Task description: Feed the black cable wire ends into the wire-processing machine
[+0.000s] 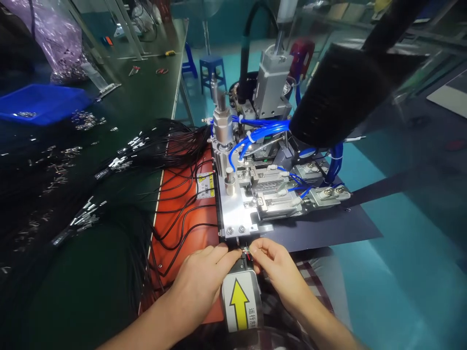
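Observation:
Both hands meet at the near end of the metal machine (233, 214). A tiny part with red, green and white bits (247, 251), perhaps a cable end, lies between my fingertips. My right hand (275, 260) pinches this part between thumb and forefinger, with the other fingers curled. My left hand (206, 270) is closed, its forefinger and thumb tips touching the part from the left; what else it grips is hidden. Just below the fingertips runs a dark track, and nearer to me is a white label with a yellow arrow (240, 304).
Several black cables (186, 150) cross the orange base plate (197, 233) on the left. Bundles with silvery ends (85, 216) lie on the dark green table (91, 277), beside a blue tray (44, 99). A black cylinder (335, 92) hangs at upper right. Blue air hoses (266, 129) cross the machine.

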`<state>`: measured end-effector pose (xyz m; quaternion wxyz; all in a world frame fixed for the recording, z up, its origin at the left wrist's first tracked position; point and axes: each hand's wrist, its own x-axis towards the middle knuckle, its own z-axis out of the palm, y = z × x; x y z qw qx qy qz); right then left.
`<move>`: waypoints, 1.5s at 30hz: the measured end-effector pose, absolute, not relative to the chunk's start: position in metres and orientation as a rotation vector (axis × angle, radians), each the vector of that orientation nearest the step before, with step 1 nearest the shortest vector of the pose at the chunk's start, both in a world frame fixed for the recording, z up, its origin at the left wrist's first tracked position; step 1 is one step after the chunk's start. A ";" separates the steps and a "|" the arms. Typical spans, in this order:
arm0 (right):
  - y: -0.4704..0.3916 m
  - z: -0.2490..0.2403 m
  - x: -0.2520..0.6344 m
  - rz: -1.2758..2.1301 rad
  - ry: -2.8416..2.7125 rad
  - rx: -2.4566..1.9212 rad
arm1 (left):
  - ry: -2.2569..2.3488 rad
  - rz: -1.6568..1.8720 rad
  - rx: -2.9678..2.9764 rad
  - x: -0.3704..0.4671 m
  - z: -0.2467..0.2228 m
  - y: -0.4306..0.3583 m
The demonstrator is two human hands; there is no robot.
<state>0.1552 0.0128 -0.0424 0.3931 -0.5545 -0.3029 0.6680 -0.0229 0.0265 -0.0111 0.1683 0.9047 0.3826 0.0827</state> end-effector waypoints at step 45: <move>0.005 -0.052 0.144 1.168 -1.157 -1.514 | 1.072 0.287 2.534 -0.026 -0.015 0.027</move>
